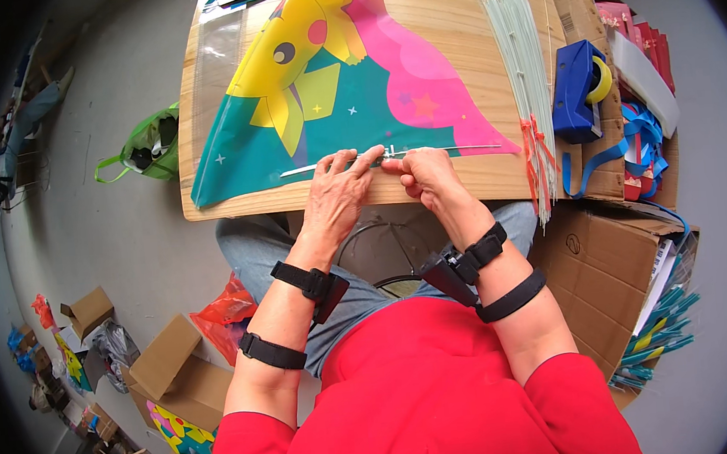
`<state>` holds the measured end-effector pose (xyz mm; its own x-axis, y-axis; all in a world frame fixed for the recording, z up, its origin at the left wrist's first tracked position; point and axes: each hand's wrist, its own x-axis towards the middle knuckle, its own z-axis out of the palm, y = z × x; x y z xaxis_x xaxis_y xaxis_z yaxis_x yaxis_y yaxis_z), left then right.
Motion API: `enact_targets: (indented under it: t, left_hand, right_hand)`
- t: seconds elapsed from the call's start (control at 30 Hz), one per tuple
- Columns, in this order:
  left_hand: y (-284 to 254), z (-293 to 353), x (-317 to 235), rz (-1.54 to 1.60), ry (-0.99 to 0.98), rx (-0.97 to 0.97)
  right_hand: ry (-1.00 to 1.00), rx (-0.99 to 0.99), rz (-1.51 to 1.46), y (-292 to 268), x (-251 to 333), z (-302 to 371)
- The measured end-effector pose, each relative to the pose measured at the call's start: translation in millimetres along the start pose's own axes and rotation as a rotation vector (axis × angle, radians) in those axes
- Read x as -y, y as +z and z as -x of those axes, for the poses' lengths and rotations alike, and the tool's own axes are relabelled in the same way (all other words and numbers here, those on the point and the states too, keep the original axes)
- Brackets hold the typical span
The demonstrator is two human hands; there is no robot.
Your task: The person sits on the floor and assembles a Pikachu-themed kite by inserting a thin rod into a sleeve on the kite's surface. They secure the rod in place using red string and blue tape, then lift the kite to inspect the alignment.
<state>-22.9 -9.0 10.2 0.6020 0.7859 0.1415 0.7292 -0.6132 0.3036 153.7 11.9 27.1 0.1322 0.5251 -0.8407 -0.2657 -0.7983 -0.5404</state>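
Note:
A triangular kite (369, 97) lies on the wooden table in front of me, teal and pink with a yellow cartoon figure. Across its near edge runs a thin white rod (477, 146), with a small fitting (388, 151) about midway along it. My left hand (333, 197) is closed on the rod left of the fitting, fingertips over it and the index finger reaching to the fitting. Just right of it, my right hand (433, 176) has curled fingers, with thumb and index pinched close to the fitting. Whatever that pinch holds is hidden.
A bundle of thin white rods (522, 57), tied with red strips (537, 155), lies along the table's (466, 10) right side. Beside it stand a blue tape dispenser (575, 92) and cardboard boxes (592, 267). A green bag (153, 146) hangs at the left edge.

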Motion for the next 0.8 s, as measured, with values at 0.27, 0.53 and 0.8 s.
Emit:
enact_targets:
  t: [0.27,0.53,0.8]
  left_hand:
    - [0.7,0.1,-1.1,-0.017,-0.003,-0.001]
    - [1.5,0.2,-0.2,0.004,-0.009,0.01]
    - [-3.7,2.3,-2.7,0.015,0.002,0.029]
  right_hand:
    - [0.056,0.034,-0.153,-4.3,-1.7,2.4]
    - [0.12,0.085,-0.239,-9.6,-6.8,-1.8]
    - [0.131,0.096,-0.253,-10.4,-6.8,5.3]
